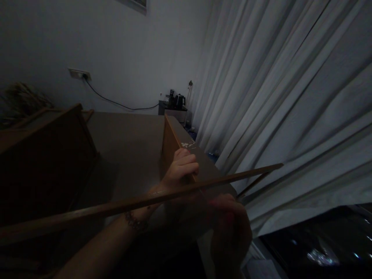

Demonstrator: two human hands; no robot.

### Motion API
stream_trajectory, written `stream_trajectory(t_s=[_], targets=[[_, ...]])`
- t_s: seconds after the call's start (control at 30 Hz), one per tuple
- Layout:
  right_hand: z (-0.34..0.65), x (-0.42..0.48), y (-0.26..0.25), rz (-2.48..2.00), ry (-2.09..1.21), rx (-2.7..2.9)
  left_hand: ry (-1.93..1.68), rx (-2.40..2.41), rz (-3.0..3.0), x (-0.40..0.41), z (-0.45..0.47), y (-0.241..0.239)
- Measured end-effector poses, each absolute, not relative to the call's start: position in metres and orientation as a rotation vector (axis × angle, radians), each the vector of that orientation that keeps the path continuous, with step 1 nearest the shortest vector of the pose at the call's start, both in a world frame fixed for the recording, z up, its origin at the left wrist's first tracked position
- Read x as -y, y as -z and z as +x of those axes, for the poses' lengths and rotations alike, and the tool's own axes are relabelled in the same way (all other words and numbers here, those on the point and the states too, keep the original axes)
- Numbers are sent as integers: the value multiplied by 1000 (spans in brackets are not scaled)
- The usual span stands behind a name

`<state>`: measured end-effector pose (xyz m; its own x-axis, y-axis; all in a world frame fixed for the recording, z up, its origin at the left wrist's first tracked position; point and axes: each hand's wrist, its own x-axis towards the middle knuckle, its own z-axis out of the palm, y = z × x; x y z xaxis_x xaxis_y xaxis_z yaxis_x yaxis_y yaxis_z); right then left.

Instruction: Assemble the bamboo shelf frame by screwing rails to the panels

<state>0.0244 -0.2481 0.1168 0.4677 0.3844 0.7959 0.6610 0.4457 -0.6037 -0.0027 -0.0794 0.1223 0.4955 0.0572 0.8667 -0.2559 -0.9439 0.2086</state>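
My left hand (181,166) is curled over the top edge of an upright wooden panel (170,141) that stands on the grey table (128,135). A bead bracelet (135,221) is on my left wrist. A long narrow wooden rail (232,177) runs close in front of me, slanting from lower left to right, and crosses in front of my left forearm. Below the rail, my right hand (231,224) has its fingers drawn together near the table's corner; it is dark and blurred, and what they hold is unclear. Whitish flakes (188,145) lie beside the panel.
A dark wooden framed piece (49,151) stands on the left. A wall socket (79,74) feeds a black cable (116,103) along the wall. A black kettle (180,101) stands on a far cabinet. White curtains (261,97) hang along the right, above a dark glossy surface (322,240).
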Motion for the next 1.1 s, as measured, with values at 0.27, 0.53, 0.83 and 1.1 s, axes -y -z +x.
stream_trajectory(t_s=[0.27,0.53,0.83,1.1], targets=[[52,258,-114,-1060,-19,1392,-1435,310,2207,83,-6,-126],[63,262,-122,-1082,182,1548,-1467,305,2177,84,-5,-125],[49,265,-124,-1404,1023,1554,-1462,326,2211,82,-5,-124],[34,262,-139,-1559,745,1504,-1472,291,2213,83,-5,-124]])
